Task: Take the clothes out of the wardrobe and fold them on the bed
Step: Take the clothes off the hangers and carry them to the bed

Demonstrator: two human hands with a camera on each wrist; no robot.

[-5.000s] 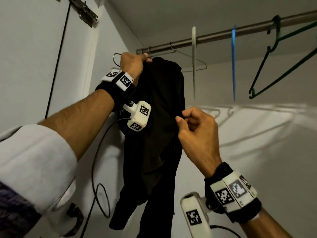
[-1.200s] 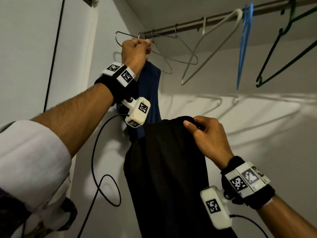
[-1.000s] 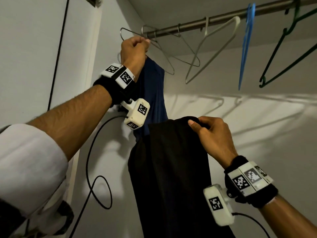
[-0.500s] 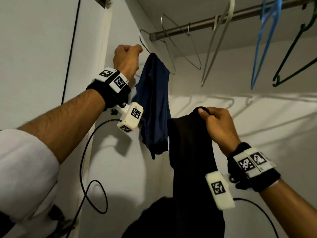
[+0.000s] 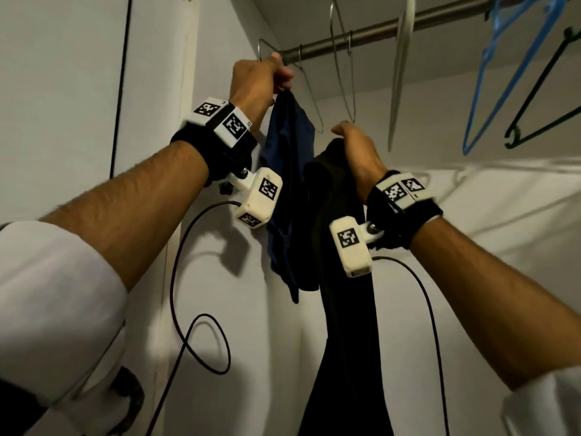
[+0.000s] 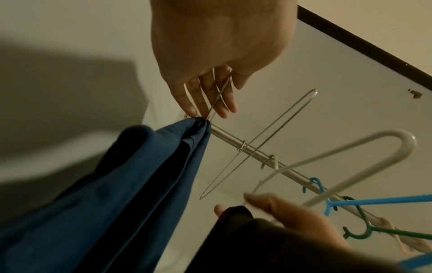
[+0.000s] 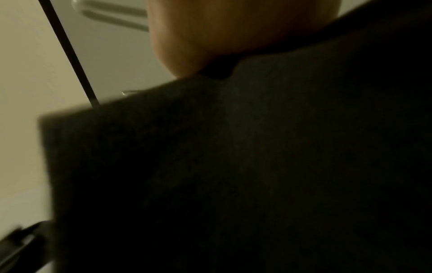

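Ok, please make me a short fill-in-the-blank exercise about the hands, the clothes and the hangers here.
1. The right hand grips the ____ garment.
2. The left hand holds the top of the ____ garment.
3. The blue hanger hangs from the ____.
4. Next to it hangs a ____ hanger, also bare.

Missing words: black; blue; rail; green

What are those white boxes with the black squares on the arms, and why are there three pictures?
They are small cameras strapped to a person's wrists. One picture comes from a camera on the head, the others from each wrist. We are looking up into a wardrobe. The left hand grips a wire hanger at the end of the metal rail, with a blue garment hanging on it. The right hand holds a black garment, which fills its wrist picture. Empty hangers, white, blue and green, hang further along.
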